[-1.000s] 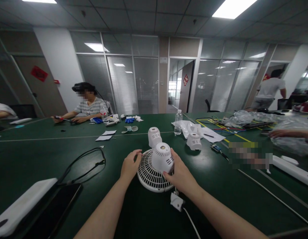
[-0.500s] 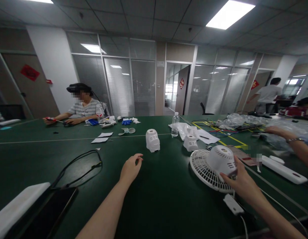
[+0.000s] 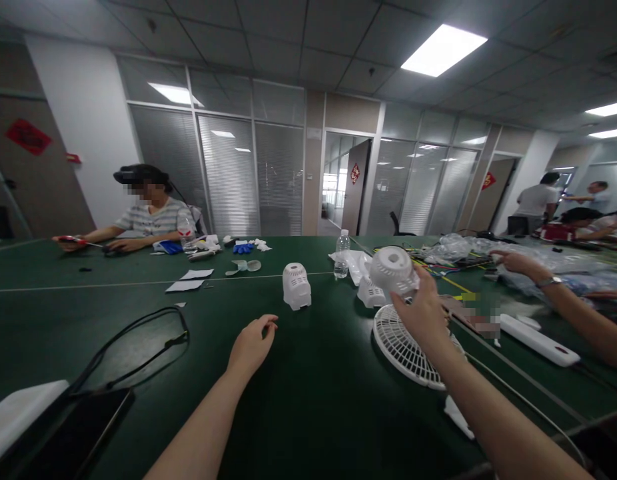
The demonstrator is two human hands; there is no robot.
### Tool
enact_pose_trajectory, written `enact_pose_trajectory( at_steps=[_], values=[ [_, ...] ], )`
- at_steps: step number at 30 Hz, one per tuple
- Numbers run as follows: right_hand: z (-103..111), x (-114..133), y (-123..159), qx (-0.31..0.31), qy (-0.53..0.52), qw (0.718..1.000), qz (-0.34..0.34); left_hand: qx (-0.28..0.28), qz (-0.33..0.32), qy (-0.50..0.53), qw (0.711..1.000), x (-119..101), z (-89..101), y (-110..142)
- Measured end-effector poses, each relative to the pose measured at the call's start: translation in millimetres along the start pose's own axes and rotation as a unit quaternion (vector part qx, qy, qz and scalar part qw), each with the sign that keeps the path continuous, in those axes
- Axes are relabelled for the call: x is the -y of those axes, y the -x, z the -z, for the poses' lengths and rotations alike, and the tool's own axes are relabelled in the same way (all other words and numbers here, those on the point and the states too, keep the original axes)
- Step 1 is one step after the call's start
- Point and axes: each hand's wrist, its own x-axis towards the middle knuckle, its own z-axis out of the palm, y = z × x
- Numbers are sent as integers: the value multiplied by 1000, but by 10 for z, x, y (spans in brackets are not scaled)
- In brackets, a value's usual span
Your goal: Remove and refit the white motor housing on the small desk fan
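Observation:
My right hand (image 3: 424, 312) grips a white vented motor housing (image 3: 391, 268), raised above the table with its round slotted end up. Below it lies a round white fan grille (image 3: 399, 353), partly covered by my wrist. A second white motor housing (image 3: 296, 288) stands upright in the middle of the table. Behind the raised one, a third white housing (image 3: 370, 295) is partly hidden. My left hand (image 3: 251, 345) hovers low or rests at the green table, I cannot tell which, with loosely bent fingers and nothing in them, nearest the middle housing.
A water bottle (image 3: 341, 255) stands behind the housings. Black cables (image 3: 133, 319), a dark phone (image 3: 88, 427) and a white block (image 3: 26, 417) lie left. A white power strip (image 3: 538, 340) lies right, near another person's hand (image 3: 523, 264). Across the table sits a person in a headset (image 3: 141, 175).
My right hand has lifted the motor housing off the fan grille and moved it up and leftward, in front of the third housing. My left hand has stayed about the same; the view has shifted right.

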Motion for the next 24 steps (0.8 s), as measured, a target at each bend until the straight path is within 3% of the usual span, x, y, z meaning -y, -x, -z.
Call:
enact_pose_trajectory(
  at_steps=[2,6,10,13,16,18,21,24],
  values=[
    [-359,62,-148,48,-10,997,-53,10,15,-8,1000,6,4,-12],
    [-936,-39,-337,80,27,984,-157,28,49,-26,998,14,21,-40],
    [-1141,-220,-376,117,74,962,-237,37,47,-36,998,23,23,-52],
    [-1163,-257,-337,149,93,953,-246,45,46,-40,997,29,13,-55],
    [-1070,-140,-224,159,82,968,-177,48,45,-41,997,36,7,-56],
    [-885,-14,-97,156,57,982,-95,49,45,-38,997,39,9,-52],
    [-408,49,130,137,14,990,17,49,43,-32,997,40,12,-40],
    [118,-247,295,72,4,997,38,48,38,-27,998,31,5,-30]
  ],
)
